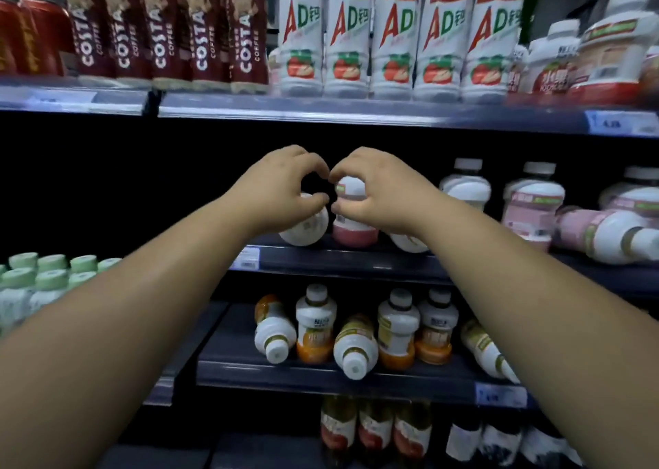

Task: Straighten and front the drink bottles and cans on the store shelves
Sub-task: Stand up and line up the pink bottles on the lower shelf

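Up top, the Costa coffee bottles [164, 30] and AD bottles [396, 33] stood fronted. On the middle shelf [349, 263], the left hand [281, 190] had its grip round a toppled white bottle [308, 228], and the right hand [381, 190] round an upright pink bottle [354, 231]. Below, orange bottles [354, 347] lay toppled.

We see the top shelf [321, 112] brightly lit, the lower shelves [338, 263] sinking into dim shadow; edges bow and smear with wide-angle blur.

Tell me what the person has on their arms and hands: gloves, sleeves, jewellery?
Nothing that shows. The left arm and right arm are bare to the picture's edge, no sleeve in view. The left hand and right hand have no gloves; no watch, ring or bracelet is visible.
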### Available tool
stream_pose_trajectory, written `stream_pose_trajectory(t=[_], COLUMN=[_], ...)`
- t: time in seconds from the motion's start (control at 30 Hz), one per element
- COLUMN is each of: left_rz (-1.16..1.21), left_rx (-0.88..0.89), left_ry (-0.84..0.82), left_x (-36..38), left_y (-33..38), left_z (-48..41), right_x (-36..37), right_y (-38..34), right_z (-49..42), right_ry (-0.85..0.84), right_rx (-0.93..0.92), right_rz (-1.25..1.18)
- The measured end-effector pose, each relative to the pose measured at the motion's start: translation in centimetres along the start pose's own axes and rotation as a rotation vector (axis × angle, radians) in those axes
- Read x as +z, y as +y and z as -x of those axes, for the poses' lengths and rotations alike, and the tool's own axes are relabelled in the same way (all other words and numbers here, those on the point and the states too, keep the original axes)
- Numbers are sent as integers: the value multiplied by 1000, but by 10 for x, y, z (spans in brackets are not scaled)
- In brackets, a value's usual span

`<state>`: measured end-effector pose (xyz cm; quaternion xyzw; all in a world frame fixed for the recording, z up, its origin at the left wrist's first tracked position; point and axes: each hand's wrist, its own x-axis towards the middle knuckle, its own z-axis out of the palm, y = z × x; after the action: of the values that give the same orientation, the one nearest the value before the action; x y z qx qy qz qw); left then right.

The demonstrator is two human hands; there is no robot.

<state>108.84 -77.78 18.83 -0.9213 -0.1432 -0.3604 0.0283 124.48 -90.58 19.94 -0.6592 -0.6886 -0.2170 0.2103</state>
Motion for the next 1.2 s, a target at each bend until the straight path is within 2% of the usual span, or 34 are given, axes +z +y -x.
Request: stream_pose_trajectory(t=[0.13,0.27,0.53,0.7,0.93,1.03,1.2], left_rz=[45,70,227,419,603,664,591], left_rx=[42,110,157,-38,-199,-237,-268], left_ry=[-131,-201,1,51,127,58,-97], left_x=[3,18,36,14,11,13,26], left_y=[-19,-39,-59,-62,-77,-95,-125], left_z=[14,20,21,11,18,22,36], right_x=[21,39,59,65,94,104,119], right_y=[-14,-24,-29,-35,-58,-57,-54], right_z=[-6,-6,0,-14,-48,-62,-75], right_ry=[27,-27,33,110,199,171,160], right_rx=[1,103,267,359,375,440,527], right_rz=[-12,-31,-251,-519,-565,-526,-525])
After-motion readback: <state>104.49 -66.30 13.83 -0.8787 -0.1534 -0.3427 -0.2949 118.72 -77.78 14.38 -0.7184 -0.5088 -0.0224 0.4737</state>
